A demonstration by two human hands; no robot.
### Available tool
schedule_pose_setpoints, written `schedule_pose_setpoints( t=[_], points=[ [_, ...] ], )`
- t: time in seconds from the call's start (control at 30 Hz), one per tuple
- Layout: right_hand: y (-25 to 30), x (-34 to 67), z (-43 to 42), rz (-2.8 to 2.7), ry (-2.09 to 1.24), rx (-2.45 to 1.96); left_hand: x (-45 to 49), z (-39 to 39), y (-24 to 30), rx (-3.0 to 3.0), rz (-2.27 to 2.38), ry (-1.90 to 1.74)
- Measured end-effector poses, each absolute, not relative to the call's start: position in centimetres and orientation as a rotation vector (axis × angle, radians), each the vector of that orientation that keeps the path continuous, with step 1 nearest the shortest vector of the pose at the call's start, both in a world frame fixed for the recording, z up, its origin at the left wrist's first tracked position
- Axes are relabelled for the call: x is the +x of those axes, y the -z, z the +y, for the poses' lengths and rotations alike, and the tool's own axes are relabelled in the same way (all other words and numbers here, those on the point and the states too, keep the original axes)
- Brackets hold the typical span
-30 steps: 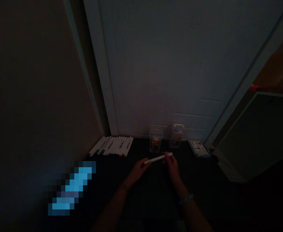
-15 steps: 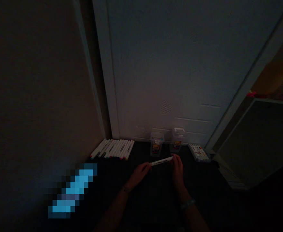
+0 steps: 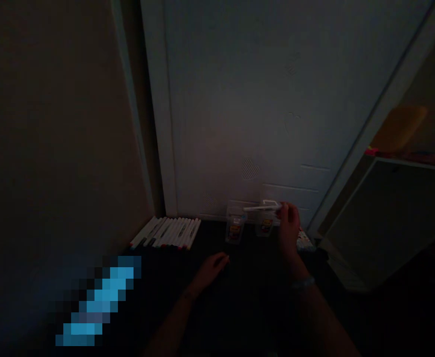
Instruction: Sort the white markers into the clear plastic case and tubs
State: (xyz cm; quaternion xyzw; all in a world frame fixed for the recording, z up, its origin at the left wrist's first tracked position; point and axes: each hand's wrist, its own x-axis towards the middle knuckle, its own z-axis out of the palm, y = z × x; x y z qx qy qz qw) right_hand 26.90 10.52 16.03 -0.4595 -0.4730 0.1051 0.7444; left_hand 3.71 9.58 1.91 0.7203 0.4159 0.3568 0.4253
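My right hand (image 3: 289, 225) is closed on one end of a white marker (image 3: 261, 208). The marker lies nearly level in the air, its free end pointing left, in front of the upper part of the right clear plastic container (image 3: 265, 227). Beside it stands a second clear plastic container (image 3: 235, 230) with a similar label. My left hand (image 3: 213, 267) is low over the dark table, in front of the containers. Its fingers are curled together, with no object visible in them. To the left lies a row of several white markers (image 3: 169, 233) with coloured ends.
A flat pack (image 3: 305, 241) lies at the right, partly behind my right hand. A pale panel (image 3: 247, 99) with embossed hearts rises behind the dark table (image 3: 247, 297). A pixelated bright blue patch (image 3: 98, 300) covers the lower left. Shelving (image 3: 410, 161) stands at the right.
My left hand has let go of the marker and stayed low. My right hand has lifted the marker up and to the right, in front of the right container. The view has shifted slightly.
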Motion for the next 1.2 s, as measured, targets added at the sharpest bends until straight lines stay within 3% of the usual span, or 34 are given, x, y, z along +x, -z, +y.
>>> schedule_pose_setpoints(
  t=[0.2, 0.5, 0.73, 1.2],
  points=[
    [-18.5, 25.1, 13.4, -1.458, -0.056, -1.109, 3.7, 9.4, -1.8, 1.830, 1.067, -0.879],
    [-13.9, 23.0, 16.9, -1.765, 0.049, -1.334, 3.6, 8.9, -2.3, 1.849, 1.049, -0.895],
    [-12.4, 22.7, 16.7, -1.751, 0.249, -1.502, 3.5, 9.0, -2.3, 1.872, 1.036, -0.888],
    [-11.5, 23.0, 16.6, -1.685, 0.129, -1.432, 3.6, 9.0, -2.1, 1.951, 1.059, -0.835]
  ],
)
